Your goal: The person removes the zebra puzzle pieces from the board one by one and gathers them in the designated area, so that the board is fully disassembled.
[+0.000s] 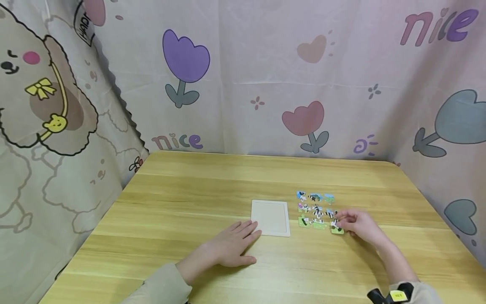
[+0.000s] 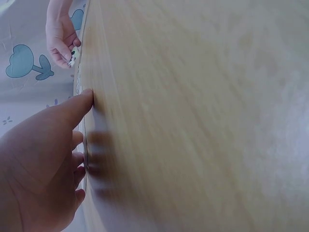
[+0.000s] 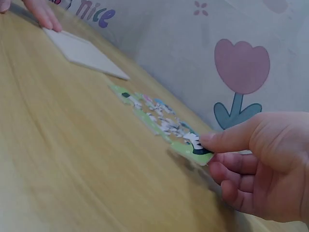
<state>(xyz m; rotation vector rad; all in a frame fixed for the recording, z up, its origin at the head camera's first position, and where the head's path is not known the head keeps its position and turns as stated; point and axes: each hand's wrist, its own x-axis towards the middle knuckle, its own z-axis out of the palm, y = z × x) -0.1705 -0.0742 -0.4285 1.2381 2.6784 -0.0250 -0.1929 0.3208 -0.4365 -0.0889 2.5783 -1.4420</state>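
Note:
A white puzzle tray (image 1: 270, 217) with a raised border lies flat near the middle of the table. My left hand (image 1: 236, 245) rests beside it, fingers stretched out, fingertips on its lower left edge. To the right of the tray, several puzzle pieces (image 1: 316, 211) with a black-and-white animal picture lie in rows, slightly apart. My right hand (image 1: 358, 226) pinches a green-edged corner puzzle piece (image 3: 195, 151) between thumb and fingers. In the right wrist view that piece is raised at a tilt, with a shadow on the wood below it.
The wooden table (image 1: 190, 190) reaches back to a printed curtain (image 1: 243, 84) with tulips and the word nice. Another curtain side (image 1: 45, 177) hangs along the left edge. A black strap with a yellow label (image 1: 398, 295) sits on the right wrist.

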